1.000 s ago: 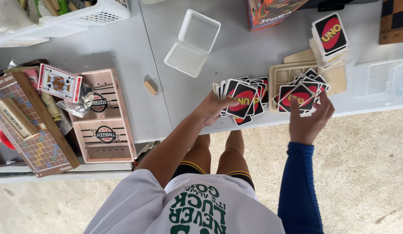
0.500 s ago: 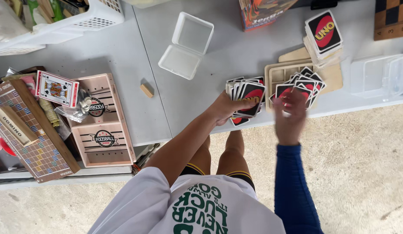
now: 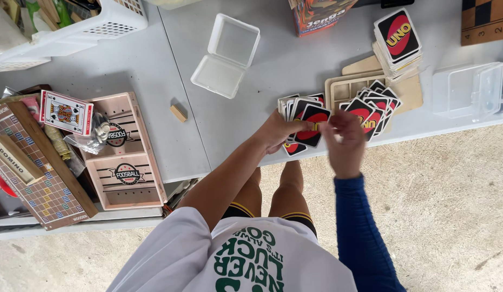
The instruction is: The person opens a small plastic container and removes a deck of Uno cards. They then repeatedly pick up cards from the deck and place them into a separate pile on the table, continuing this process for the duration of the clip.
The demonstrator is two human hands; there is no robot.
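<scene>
Two card fans (image 3: 305, 116), one card stack (image 3: 398, 39), two clear boxes (image 3: 226, 55), one wooden block (image 3: 179, 113)

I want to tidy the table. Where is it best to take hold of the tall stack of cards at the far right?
Probably grip the tall stack of cards by its two long sides, coming straight down from above. It leans a little on the pale wooden tray, so pinching low across both sides should keep the cards together.
</scene>
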